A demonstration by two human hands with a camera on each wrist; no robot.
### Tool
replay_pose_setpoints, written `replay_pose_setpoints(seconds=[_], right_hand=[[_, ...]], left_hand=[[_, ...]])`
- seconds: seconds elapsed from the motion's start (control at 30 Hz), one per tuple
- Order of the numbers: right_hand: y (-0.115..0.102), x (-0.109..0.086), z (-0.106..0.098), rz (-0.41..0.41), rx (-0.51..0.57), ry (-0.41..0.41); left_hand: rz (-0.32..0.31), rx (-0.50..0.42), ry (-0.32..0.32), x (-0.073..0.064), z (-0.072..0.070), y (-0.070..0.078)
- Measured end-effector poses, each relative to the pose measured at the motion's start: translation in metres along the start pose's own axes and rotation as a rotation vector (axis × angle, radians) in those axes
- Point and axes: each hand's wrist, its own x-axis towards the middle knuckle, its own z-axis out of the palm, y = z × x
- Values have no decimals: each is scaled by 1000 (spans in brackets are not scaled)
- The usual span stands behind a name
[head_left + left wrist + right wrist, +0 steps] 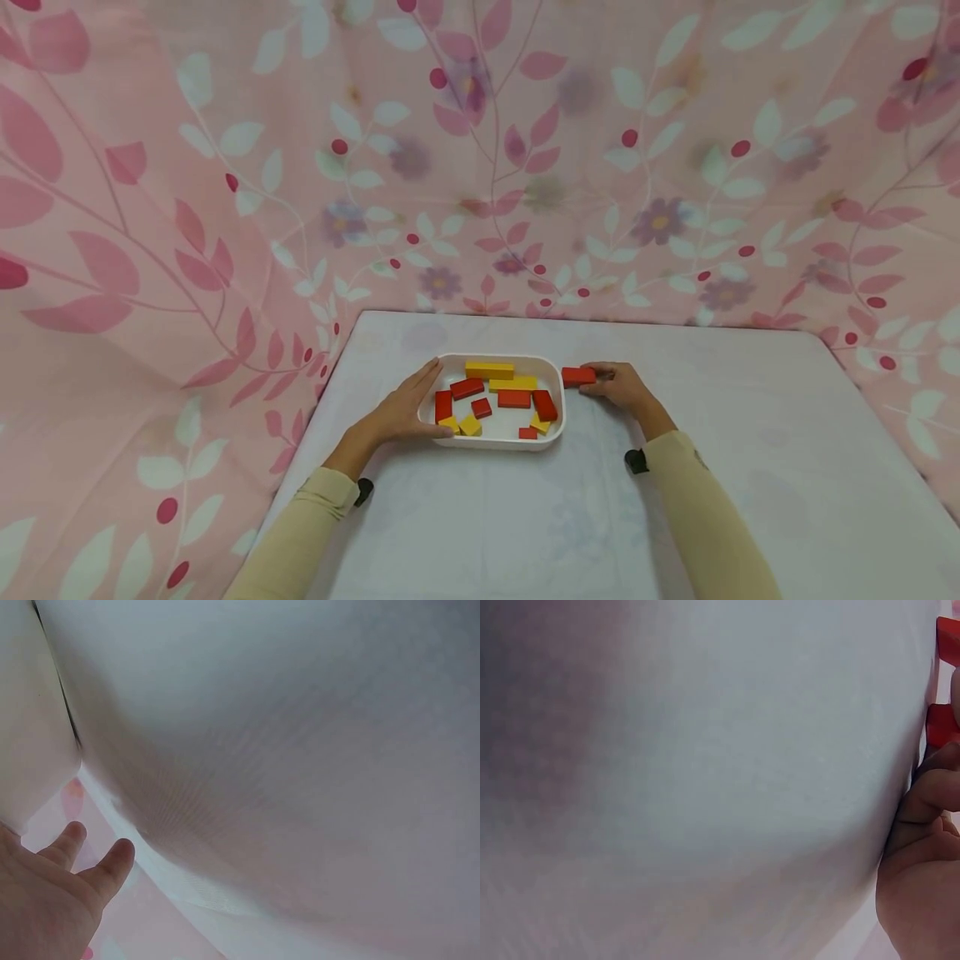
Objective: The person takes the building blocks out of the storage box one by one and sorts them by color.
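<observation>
The white tray point(491, 444) stands near the table's point(750, 417) far edge, toward the far left corner. The left hand point(401, 410) spans the tray's left end with thumb and fingers spread and fairly straight, resting at the rim rather than clenched. The right hand point(618, 386) grasps a red block point(574, 377) by its right end, between thumb and fingertips, just outside the tray's right end; whether block and tray wall touch cannot be told. The step in hand appears to be handling this block while the tray is steadied. For good control, pinch the block squarely on opposite faces, hold it level, and allow clearance at the raised rim; a grip this near one end may let the free end dip. Brace the tray lightly, thumb clear of the small yellow blocks point(470, 426) in the near left corner. The blocks are plain, sharp-edged solids, probably painted wood: long yellow bars point(490, 371) along the far wall, shorter red pieces point(514, 399) around the middle. The tray has rounded corners and smooth walls, likely plastic. The tabletop covering looks like soft, faintly patterned white cloth.
</observation>
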Motion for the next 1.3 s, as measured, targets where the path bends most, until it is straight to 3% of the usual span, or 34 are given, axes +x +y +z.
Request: replay_pose_setpoints(seconds=[0.8, 1.13, 1.3], right_hand=[[0, 1, -1, 14, -10, -19], [-15, -3, -12, 70, 35, -96], [-37, -15, -19, 20, -31, -56]], left_hand=[[-9, 16, 2, 1, -3, 1], [-5, 12, -16, 4, -5, 4], [-10, 1, -11, 1, -4, 3]])
